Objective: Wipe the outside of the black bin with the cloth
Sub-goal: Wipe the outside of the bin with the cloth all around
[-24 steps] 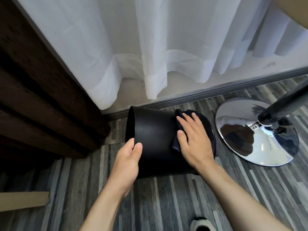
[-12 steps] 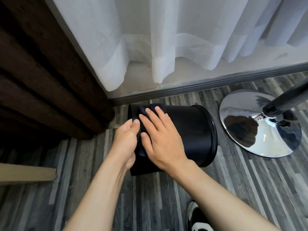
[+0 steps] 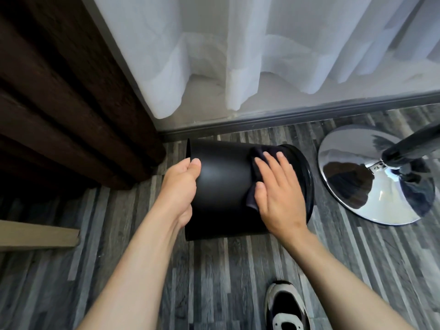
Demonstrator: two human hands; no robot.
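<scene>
The black bin (image 3: 223, 186) lies on its side on the striped grey floor, its rimmed mouth facing right. My left hand (image 3: 179, 189) grips the bin's left end, thumb on the outer wall. My right hand (image 3: 278, 191) lies flat on the bin's side near the rim, fingers spread, pressing a dark cloth (image 3: 256, 170) against the wall. Most of the cloth is hidden under the palm; only its left edge and top corner show.
A chrome round stand base (image 3: 371, 175) with a dark pole (image 3: 414, 144) sits just right of the bin. A dark brown curtain (image 3: 59, 91) hangs at left, white sheer curtains (image 3: 238, 44) behind. A wooden board (image 3: 38, 234) lies at left. My shoe (image 3: 285, 308) is below.
My right hand slid the cloth from the bin's left end back to the right, near the rim. My left hand kept hold of the left end. The view moved closer.
</scene>
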